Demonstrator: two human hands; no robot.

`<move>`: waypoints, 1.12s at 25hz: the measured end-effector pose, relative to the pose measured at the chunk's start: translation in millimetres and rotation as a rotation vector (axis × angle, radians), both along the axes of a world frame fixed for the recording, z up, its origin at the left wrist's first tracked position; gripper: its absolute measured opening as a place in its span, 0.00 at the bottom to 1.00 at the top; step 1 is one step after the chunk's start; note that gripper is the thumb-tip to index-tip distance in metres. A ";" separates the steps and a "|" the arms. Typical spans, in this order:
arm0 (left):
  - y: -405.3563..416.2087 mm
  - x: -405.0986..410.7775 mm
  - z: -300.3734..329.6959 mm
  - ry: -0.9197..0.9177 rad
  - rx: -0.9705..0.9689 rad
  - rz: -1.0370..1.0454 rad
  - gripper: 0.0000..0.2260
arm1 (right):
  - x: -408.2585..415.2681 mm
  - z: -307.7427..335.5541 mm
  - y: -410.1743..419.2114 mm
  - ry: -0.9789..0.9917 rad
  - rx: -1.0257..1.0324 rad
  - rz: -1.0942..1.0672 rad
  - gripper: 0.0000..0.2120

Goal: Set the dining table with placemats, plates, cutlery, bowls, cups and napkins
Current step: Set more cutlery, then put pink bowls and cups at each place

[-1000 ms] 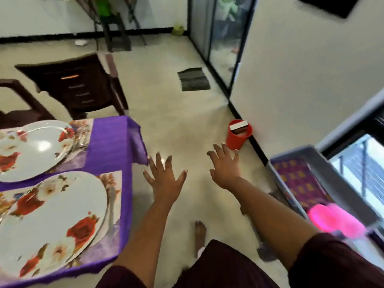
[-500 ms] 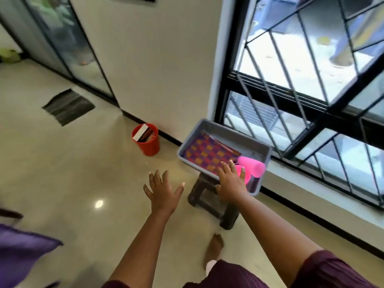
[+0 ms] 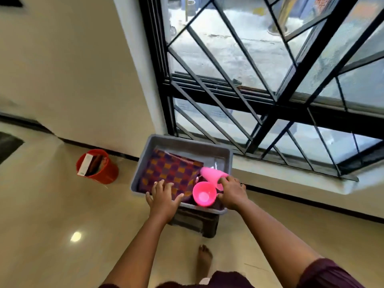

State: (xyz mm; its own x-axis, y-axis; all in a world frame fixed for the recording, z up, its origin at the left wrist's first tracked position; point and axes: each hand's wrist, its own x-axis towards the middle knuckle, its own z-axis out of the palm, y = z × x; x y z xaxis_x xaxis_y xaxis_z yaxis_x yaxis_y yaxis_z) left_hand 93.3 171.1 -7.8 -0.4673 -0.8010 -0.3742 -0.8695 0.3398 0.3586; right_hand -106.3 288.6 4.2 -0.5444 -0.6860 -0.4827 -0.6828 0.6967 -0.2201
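Below the barred window (image 3: 259, 80) sits a grey plastic tub (image 3: 187, 143) on a dark stool (image 3: 197, 222), and we reach into it with both hands. Our left hand (image 3: 163, 197) lies with fingers spread and straight over the checked cloth (image 3: 172, 172) at the near rim. Our right hand (image 3: 232, 194) curls round a pink cup (image 3: 211, 175) lying on its side; a second pink cup (image 3: 204, 194) sits between our hands. On the floor to the left stands a red bucket (image 3: 101, 169).
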 end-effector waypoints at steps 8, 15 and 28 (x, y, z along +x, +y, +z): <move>-52.2 -81.5 -31.7 -0.108 0.066 -0.174 0.14 | -93.9 -29.6 -63.0 -0.160 -0.084 -0.210 0.19; -100.8 -146.7 -114.1 -0.065 0.170 -0.345 0.08 | -138.4 -115.2 -133.5 -0.178 -0.064 -0.389 0.12; -99.7 -200.2 -242.8 -0.249 -0.138 -0.535 0.17 | -169.0 -248.0 -186.2 -0.118 0.265 -0.428 0.19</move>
State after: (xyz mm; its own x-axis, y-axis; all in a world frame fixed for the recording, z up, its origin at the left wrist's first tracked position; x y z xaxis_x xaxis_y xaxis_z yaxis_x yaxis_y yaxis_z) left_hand -106.9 71.4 -250.6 -0.7304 -0.5275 -0.4338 -0.6171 0.7820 0.0880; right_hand -275.3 102.4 -243.8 -0.6812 -0.2599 -0.6844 -0.3057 0.9505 -0.0567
